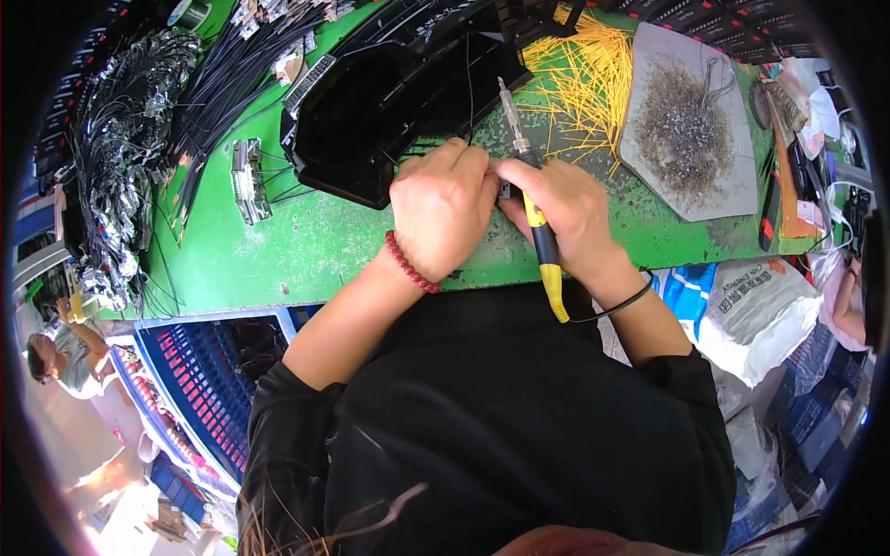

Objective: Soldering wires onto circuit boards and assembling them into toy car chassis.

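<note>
In my right hand (570, 208) is a soldering iron (538, 222) with a yellow and black handle, its metal tip pointing away from me. My left hand (443, 199) is closed just beside it, the fingers of both hands meeting above the green bench. A small metallic piece (504, 189) shows in the gap between the hands. What my left fingers pinch is hidden behind the knuckles. A thin dark wire rises near those fingers across a black plastic housing (362, 111). A small silvery metal part (248, 182) with dark wires lies left of the housing.
Bundles of black wires (232, 83) and foil-wrapped cables (111, 167) cover the bench's left end. Yellow wires (584, 83) are strewn behind my right hand. Farther right lies a grey board (732, 185) with dark debris. A white sack (756, 306) sits below the right edge.
</note>
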Demonstrator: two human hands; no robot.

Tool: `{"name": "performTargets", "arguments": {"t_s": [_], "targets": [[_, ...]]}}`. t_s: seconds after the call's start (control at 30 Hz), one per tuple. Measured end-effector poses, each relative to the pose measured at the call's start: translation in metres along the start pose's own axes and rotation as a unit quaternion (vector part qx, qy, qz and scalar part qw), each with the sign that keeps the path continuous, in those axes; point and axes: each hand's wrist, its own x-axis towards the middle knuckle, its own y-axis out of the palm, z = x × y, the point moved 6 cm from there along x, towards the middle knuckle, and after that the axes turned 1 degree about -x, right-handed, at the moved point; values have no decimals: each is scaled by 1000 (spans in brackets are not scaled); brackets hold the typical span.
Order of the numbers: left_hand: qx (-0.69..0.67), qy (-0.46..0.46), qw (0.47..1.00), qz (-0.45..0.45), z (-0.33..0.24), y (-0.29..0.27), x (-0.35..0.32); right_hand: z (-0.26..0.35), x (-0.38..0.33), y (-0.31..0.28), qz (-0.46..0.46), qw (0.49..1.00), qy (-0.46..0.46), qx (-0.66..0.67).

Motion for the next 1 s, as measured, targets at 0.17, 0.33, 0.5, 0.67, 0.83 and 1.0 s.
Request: {"name": "performTargets", "arguments": {"t_s": [0.17,0.33,0.5,0.67,0.83,1.0], "targets": [[-12,20,1000,-9,0,1,0,-5,-5,-5,7,999,33,28],[-27,19,999,15,4,3,-2,-22,-15,-6,-55,987,64,134],[-78,-6,995,66,7,2,2,-19,-11,3,-32,978,51,201],[-65,-10,995,80,7,3,4,-16,-5,3,-28,986,28,163],[-57,-9,995,83,6,3,4,-13,-5,3,-22,997,24,70],[-50,-9,995,81,8,4,3,-13,-8,3,40,998,36,27]]}}
